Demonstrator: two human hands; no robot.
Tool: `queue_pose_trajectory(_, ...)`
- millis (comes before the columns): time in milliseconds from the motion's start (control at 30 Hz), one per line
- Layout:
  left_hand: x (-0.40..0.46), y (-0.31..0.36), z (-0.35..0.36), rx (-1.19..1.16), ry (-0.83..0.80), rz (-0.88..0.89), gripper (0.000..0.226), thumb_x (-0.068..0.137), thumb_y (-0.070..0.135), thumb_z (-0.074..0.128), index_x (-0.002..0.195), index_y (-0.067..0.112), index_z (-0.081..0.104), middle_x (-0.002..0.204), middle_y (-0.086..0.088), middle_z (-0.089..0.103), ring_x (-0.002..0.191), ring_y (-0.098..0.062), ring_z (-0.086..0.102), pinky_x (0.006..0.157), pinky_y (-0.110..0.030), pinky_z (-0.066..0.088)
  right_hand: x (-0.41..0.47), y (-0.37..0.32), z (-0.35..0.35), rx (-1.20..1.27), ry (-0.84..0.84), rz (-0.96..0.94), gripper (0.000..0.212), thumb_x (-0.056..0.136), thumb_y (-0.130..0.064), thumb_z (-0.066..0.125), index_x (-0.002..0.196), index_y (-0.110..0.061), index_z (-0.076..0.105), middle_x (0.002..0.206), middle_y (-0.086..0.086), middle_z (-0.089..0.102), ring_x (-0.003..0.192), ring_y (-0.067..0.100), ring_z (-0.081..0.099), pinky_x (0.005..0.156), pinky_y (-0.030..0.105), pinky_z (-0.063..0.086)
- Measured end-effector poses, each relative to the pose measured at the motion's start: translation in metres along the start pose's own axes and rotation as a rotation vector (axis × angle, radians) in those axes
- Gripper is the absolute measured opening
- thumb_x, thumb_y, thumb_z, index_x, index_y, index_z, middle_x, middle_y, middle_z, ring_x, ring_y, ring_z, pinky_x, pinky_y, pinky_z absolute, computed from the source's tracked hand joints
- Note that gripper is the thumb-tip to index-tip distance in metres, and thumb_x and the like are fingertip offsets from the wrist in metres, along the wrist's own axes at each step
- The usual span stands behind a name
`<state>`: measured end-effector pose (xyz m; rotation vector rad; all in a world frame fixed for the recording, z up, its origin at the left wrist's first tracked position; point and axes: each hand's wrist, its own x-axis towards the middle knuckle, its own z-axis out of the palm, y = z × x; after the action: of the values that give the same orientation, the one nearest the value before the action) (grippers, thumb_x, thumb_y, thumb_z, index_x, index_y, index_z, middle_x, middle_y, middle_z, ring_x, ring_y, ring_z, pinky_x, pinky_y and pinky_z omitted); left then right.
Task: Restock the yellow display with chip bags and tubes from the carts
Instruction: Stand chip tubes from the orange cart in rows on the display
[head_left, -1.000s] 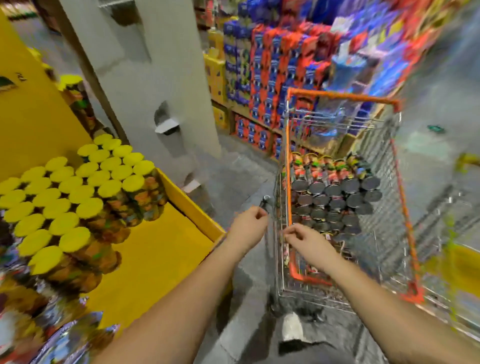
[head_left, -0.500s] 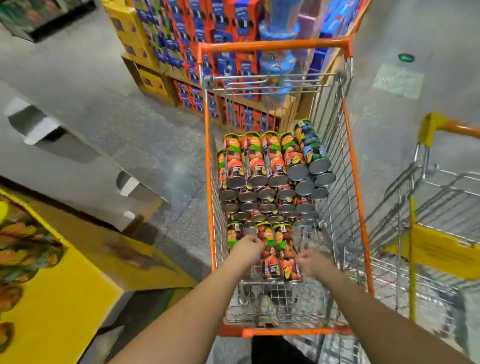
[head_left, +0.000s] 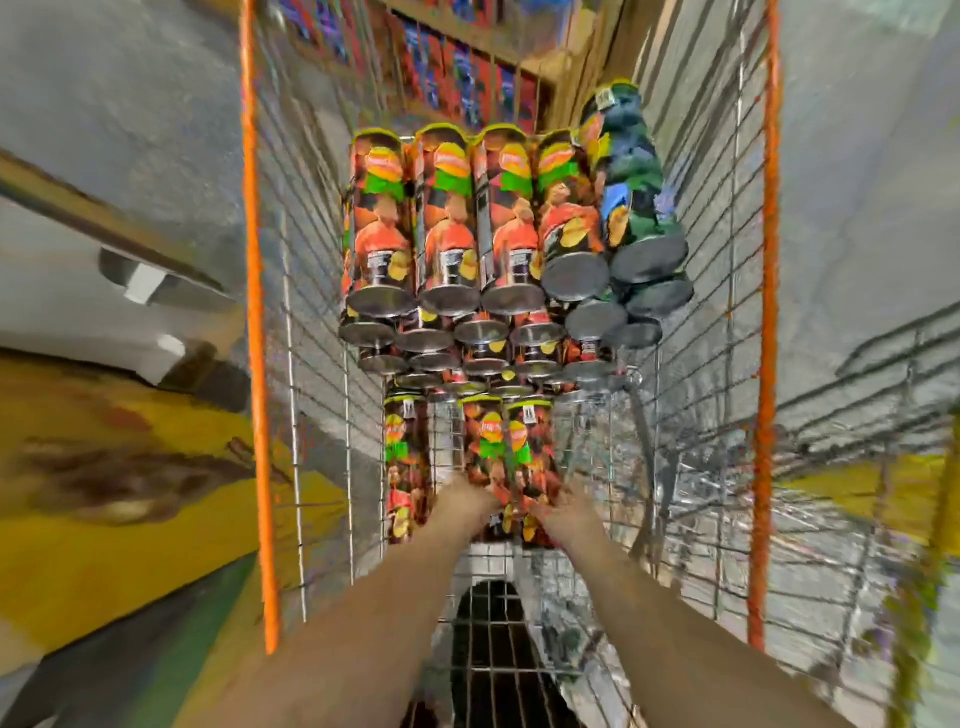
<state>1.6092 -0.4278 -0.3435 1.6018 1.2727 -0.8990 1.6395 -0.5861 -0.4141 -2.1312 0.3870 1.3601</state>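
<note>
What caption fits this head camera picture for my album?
Both hands, left and right, reach into an orange-railed cart for chip tubes lying at its near end.

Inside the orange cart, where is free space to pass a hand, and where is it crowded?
Free: the bare wire floor nearest the person, and the gap between the near tubes and the right wall. Crowded: the stacked tubes at the far end, wall to wall.

Left forearm: bare, extended forward and up from the lower left. Left hand (head_left: 464, 500): at the far end, back toward the camera, fingers hidden by blur. Right forearm: bare, extended from the lower right, converging on the left. Right hand (head_left: 563, 512): just beside the left, apart; grip unreadable.
</note>
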Motion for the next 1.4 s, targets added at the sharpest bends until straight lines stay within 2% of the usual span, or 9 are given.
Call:
queue_pose_trajectory(133, 0.011, -0.001, 0.014, 0.011, 0.042, -0.077, 0.067, 0.083, 0.046, 0.068, 0.131, 0.008, 0.041, 0.122, -0.012, 0.058, 0.112, -0.031, 0.057, 0.089, -0.035, 0.046, 0.011, 0.007, 0.014, 0.019, 0.036, -0.018, 0.103, 0.057, -0.079, 0.071, 0.138, -0.020, 0.047, 0.132, 0.005, 0.060, 0.118, 0.023, 0.059, 0.103, 0.044, 0.046)
queue_pose_trajectory(300, 0.025, -0.013, 0.023, 0.016, -0.004, -0.046, 0.060, 0.076, 0.035, 0.076, 0.119, 0.011, 0.042, 0.101, -0.006, 0.061, 0.086, -0.021, 0.060, 0.075, -0.031, 0.049, -0.018, -0.019, 0.010, 0.106, 0.028, 0.027, 0.051, 0.070, -0.039, 0.084, 0.113, -0.023, 0.062, 0.098, -0.005, 0.069, 0.090, 0.014, 0.066, 0.089, 0.036, 0.053)
queue_pose_trajectory(400, 0.016, -0.015, 0.013, -0.069, -0.027, -0.021, 0.051, 0.078, 0.030, 0.075, 0.117, 0.007, 0.051, 0.092, -0.004, 0.062, 0.080, -0.018, 0.059, 0.076, -0.033, 0.052, -0.032, -0.029, 0.000, 0.186, -0.043, 0.080, 0.060, 0.067, -0.043, 0.084, 0.116, -0.020, 0.059, 0.101, 0.001, 0.069, 0.090, 0.019, 0.067, 0.086, 0.037, 0.054)
queue_pose_trajectory(633, -0.063, -0.016, -0.035, -0.321, -0.104, 0.048, 0.088, 0.080, 0.032, 0.077, 0.147, 0.005, 0.027, 0.143, -0.015, 0.047, 0.127, -0.034, 0.048, 0.103, -0.042, 0.041, -0.104, -0.065, -0.045, 0.113, -0.210, 0.078, 0.093, 0.048, -0.052, 0.091, 0.126, -0.015, 0.056, 0.121, 0.007, 0.065, 0.103, 0.024, 0.063, 0.092, 0.045, 0.053)
queue_pose_trajectory(767, -0.116, -0.016, -0.073, -0.411, -0.102, 0.198, 0.079, 0.067, 0.036, 0.084, 0.129, 0.012, 0.041, 0.123, -0.007, 0.061, 0.110, -0.027, 0.059, 0.100, -0.046, 0.047, -0.164, -0.094, -0.064, 0.124, -0.236, -0.054, 0.032, 0.082, -0.032, 0.076, 0.098, -0.020, 0.051, 0.101, -0.001, 0.061, 0.103, 0.020, 0.056, 0.096, 0.036, 0.045)
queue_pose_trajectory(967, -0.206, -0.031, -0.164, -0.534, 0.019, 0.580, 0.061, 0.059, 0.033, 0.089, 0.105, 0.022, 0.051, 0.090, 0.007, 0.063, 0.083, -0.010, 0.062, 0.077, -0.025, 0.048, -0.246, -0.168, -0.062, 0.079, -0.281, -0.368, 0.056, 0.081, -0.036, 0.077, 0.128, -0.021, 0.049, 0.117, 0.012, 0.065, 0.102, 0.026, 0.065, 0.073, 0.034, 0.054)
queue_pose_trajectory(1067, -0.244, -0.060, -0.215, -0.600, 0.100, 0.684, 0.062, 0.068, 0.023, 0.087, 0.117, 0.017, 0.048, 0.092, 0.011, 0.062, 0.077, 0.004, 0.061, 0.069, -0.015, 0.049, -0.290, -0.210, -0.041, -0.031, -0.239, -0.563, 0.035, 0.089, -0.027, 0.066, 0.120, -0.028, 0.048, 0.103, 0.000, 0.065, 0.092, 0.016, 0.064, 0.072, 0.027, 0.051)
queue_pose_trajectory(1233, -0.285, -0.158, -0.293, -0.759, 0.239, 0.715, 0.081, 0.059, 0.027, 0.086, 0.127, 0.028, 0.041, 0.117, 0.001, 0.065, 0.105, -0.014, 0.064, 0.097, -0.040, 0.049, -0.348, -0.264, 0.058, -0.118, -0.392, -0.741, 0.042, 0.087, -0.003, 0.067, 0.122, -0.016, 0.048, 0.106, 0.006, 0.068, 0.084, 0.008, 0.066, 0.067, 0.019, 0.050)
queue_pose_trajectory(1400, -0.297, -0.261, -0.350, -0.846, 0.372, 0.689, 0.077, 0.074, 0.008, 0.080, 0.132, 0.029, 0.036, 0.114, 0.007, 0.063, 0.102, -0.011, 0.063, 0.094, -0.036, 0.048, -0.387, -0.298, 0.173, -0.270, -0.480, -0.820, 0.068, 0.063, -0.022, 0.082, 0.122, -0.021, 0.048, 0.117, 0.003, 0.067, 0.110, 0.019, 0.063, 0.102, 0.044, 0.046)
